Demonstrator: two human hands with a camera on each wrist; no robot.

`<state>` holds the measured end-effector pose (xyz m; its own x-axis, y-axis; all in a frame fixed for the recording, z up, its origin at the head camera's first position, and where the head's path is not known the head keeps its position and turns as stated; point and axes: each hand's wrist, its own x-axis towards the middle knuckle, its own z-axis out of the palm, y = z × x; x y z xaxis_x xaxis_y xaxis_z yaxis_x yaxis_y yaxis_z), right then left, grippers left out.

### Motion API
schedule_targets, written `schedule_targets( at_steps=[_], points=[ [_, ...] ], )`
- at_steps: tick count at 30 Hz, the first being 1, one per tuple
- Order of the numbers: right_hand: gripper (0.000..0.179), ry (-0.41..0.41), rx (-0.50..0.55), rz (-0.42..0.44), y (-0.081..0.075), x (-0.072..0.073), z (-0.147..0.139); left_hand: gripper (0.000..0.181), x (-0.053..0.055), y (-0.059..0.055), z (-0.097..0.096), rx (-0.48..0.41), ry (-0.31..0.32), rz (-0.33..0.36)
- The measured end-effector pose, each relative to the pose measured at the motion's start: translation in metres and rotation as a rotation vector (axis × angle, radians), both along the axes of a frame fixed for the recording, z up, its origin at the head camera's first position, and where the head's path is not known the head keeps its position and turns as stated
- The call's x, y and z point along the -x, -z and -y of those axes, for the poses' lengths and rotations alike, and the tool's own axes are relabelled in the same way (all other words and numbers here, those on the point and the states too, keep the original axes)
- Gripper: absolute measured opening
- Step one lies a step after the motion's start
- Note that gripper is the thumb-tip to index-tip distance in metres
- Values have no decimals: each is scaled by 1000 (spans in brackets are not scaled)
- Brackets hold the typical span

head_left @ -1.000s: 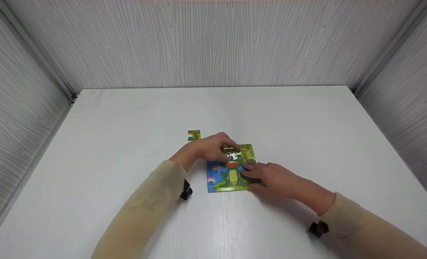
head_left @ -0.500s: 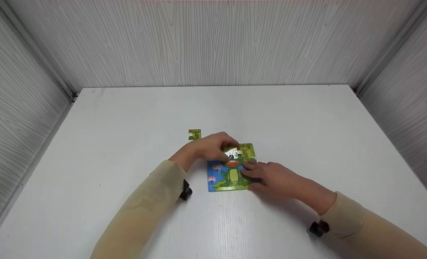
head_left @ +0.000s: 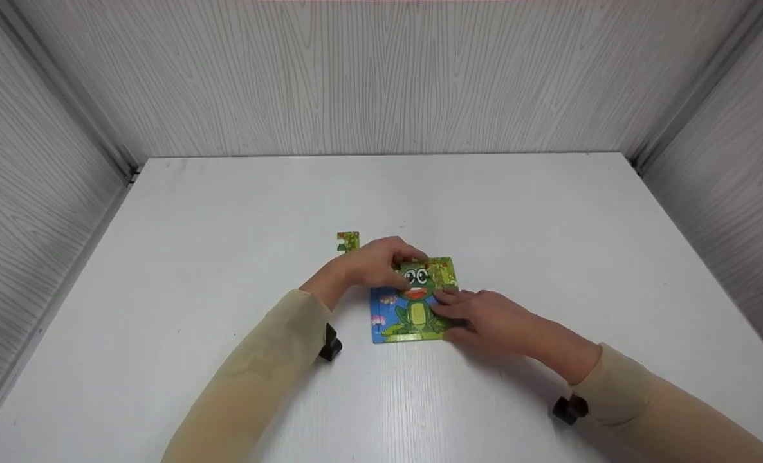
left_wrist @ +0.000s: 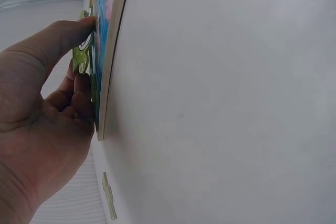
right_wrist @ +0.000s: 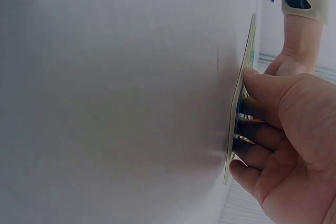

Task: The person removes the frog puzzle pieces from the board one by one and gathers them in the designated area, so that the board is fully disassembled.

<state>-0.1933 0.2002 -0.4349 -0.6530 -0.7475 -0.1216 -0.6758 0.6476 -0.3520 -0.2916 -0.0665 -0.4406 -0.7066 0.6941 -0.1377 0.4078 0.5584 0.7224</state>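
A square frog jigsaw puzzle (head_left: 418, 315) in a thin board lies on the table, its frog green on blue. My left hand (head_left: 375, 262) reaches over its upper left and pinches a puzzle piece (head_left: 415, 276) with the frog's eyes between thumb and fingers. In the left wrist view that green piece (left_wrist: 80, 59) stands out from the board's face. My right hand (head_left: 494, 320) rests on the puzzle's right side; in the right wrist view its thumb and fingertips press along the board (right_wrist: 234, 114). The puzzle's upper left corner is hidden under my left hand.
A loose green puzzle piece (head_left: 348, 241) lies on the white table (head_left: 259, 212) just beyond my left hand. Grey wood-grain panels (head_left: 381, 77) stand at the back and both sides.
The eyes piece in my left fingers has shifted slightly: the eyes, tilted and then lost in glare, now show plainly and more level. My right hand stays in place.
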Motion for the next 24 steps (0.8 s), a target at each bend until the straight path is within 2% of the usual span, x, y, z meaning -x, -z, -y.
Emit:
schedule_targets(
  at_steps=[13, 24],
  points=[
    [51, 12, 16, 8, 0, -1, 0, 62, 0, 0, -1, 49, 11, 25],
    [53, 21, 3, 16, -1, -2, 1, 60, 0, 2, 0, 54, -18, -4]
  ],
)
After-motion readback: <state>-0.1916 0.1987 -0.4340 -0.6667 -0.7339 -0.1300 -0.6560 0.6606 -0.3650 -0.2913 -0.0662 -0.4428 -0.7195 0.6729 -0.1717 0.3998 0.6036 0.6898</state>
